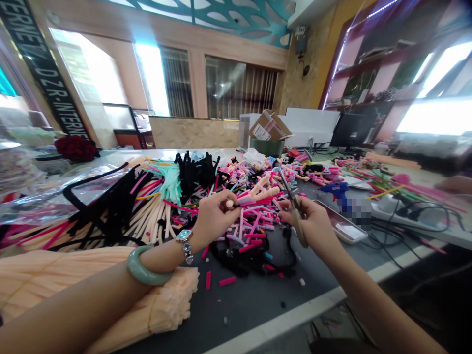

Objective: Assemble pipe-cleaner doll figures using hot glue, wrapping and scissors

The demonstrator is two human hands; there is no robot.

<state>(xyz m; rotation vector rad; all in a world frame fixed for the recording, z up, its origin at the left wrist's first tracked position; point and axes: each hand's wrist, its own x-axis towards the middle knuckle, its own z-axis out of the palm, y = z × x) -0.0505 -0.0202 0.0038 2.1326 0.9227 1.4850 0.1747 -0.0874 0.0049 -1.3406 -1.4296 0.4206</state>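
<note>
My left hand (217, 214), with a bracelet and a green bangle on the wrist, is closed in a pinch. From its fingers a pink and peach pipe-cleaner piece (260, 194) points to the right, and a pale round end shows between thumb and finger. My right hand (311, 219) is closed round a pair of scissors (295, 206), blades pointing up and away from me. The scissors are just right of the pipe-cleaner piece; whether they touch it I cannot tell. Beneath both hands lie many cut pink and lilac pipe-cleaner pieces (254, 226).
A thick bundle of peach pipe cleaners (162, 305) lies at the front left. Black pipe cleaners (118, 211) and a mint bunch (171, 182) are behind it. To the right are a blue glue gun (335, 189), a phone (346, 228) and cables. A cardboard box (269, 127) stands behind.
</note>
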